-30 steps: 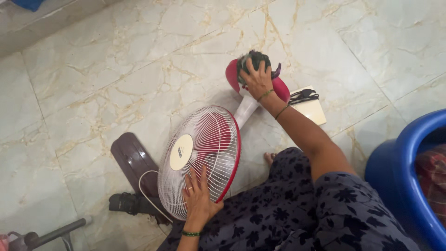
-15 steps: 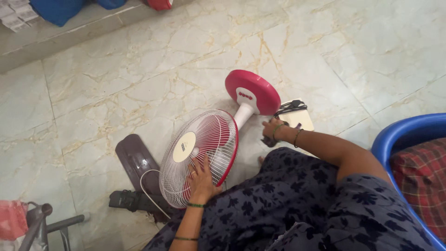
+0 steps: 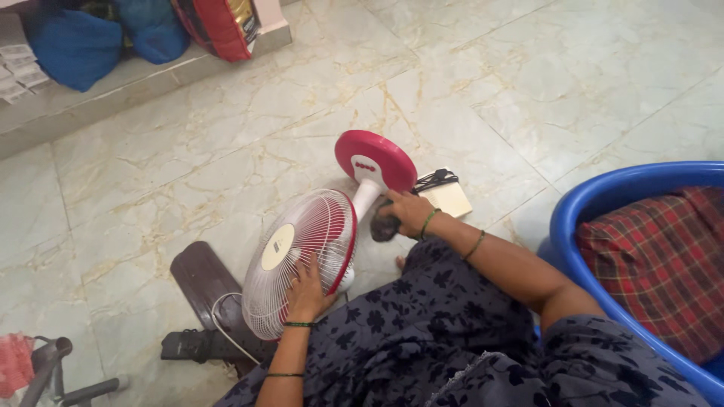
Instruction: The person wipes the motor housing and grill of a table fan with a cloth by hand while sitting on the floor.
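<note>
Two hands are busy; my left hand (image 3: 305, 290) lies flat on the fan (image 3: 302, 256) on the floor; my right hand (image 3: 407, 213) squeezes a dark cloth (image 3: 383, 228) by its pole; pushing hard could bend the cage.

open floor (image 3: 528, 83) ahead, blue tub (image 3: 596, 203) right

One table fan (image 3: 309, 252), two hands, left (image 3: 308, 290) and right (image 3: 407, 213), one dark rag (image 3: 385, 227), one blue tub (image 3: 603, 226), one checked cloth (image 3: 664, 264), one brown fan blade (image 3: 202, 279)
</note>
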